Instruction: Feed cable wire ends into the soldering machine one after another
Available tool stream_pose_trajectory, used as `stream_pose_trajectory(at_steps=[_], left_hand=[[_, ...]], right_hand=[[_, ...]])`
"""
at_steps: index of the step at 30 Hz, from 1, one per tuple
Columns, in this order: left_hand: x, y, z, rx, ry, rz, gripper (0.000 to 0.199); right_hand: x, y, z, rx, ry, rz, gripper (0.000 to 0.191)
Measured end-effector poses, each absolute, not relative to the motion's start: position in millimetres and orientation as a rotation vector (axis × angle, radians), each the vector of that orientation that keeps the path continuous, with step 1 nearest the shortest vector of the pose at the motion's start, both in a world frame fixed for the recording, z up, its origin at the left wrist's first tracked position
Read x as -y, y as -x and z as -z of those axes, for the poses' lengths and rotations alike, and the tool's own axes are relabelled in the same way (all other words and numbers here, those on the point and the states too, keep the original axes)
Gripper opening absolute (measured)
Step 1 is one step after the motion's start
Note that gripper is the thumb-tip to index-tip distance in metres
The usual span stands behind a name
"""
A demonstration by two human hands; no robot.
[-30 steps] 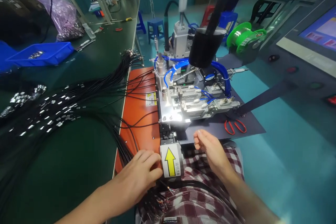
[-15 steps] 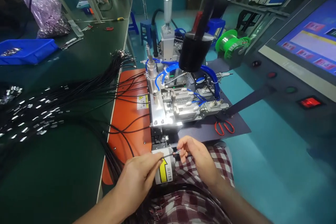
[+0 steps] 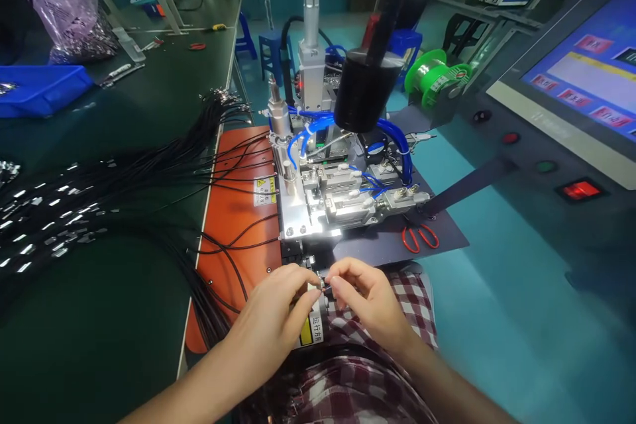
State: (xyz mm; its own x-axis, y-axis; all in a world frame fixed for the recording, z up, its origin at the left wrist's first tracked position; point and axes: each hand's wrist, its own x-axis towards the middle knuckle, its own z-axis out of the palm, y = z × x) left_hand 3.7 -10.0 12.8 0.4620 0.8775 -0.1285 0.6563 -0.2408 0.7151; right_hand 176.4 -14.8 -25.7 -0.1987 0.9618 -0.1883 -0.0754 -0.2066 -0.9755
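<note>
My left hand (image 3: 281, 308) is closed in a pinch at the end of a thin black cable, most of which the fingers hide. Opposite it, my right hand (image 3: 370, 301) pinches the fine wire ends (image 3: 326, 289) that come out of that cable. The fingertips of both hands almost meet in front of a machine with metal cylinders and blue air hoses (image 3: 348, 195). Below them, a white label with a yellow arrow (image 3: 312, 330) is partly covered by my left hand.
Black cables (image 3: 163, 159) with metal ends spread over the dark green table (image 3: 124, 318) at left, some running across the orange plate (image 3: 238, 212) into the machine. Red-handled scissors (image 3: 420, 238) lie right. A black cylinder (image 3: 368, 89) hangs overhead; a control screen (image 3: 586, 73) stands right.
My right hand has closed in on the wire ends, its fingers now pinched together. The left hand has turned and its grip has shifted nearer the cable's tip. The view has moved slightly.
</note>
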Motion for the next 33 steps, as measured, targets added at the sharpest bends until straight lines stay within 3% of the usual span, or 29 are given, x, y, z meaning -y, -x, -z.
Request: stream_pose_trajectory(at_steps=[6,14,33], left_hand=[[4,-3,-6,-1.260,-1.725,-0.415,0.007],[4,-1,-4,-1.166,-1.120,-0.551,0.017],[10,-1,4,-1.194,-1.220,-0.642,0.020]], right_hand=[[12,-178,28,1.074,1.156,-1.600,0.019],[9,-176,38,0.942,1.068,-1.669,0.019],[18,-151,40,0.958,1.082,-1.624,0.016]])
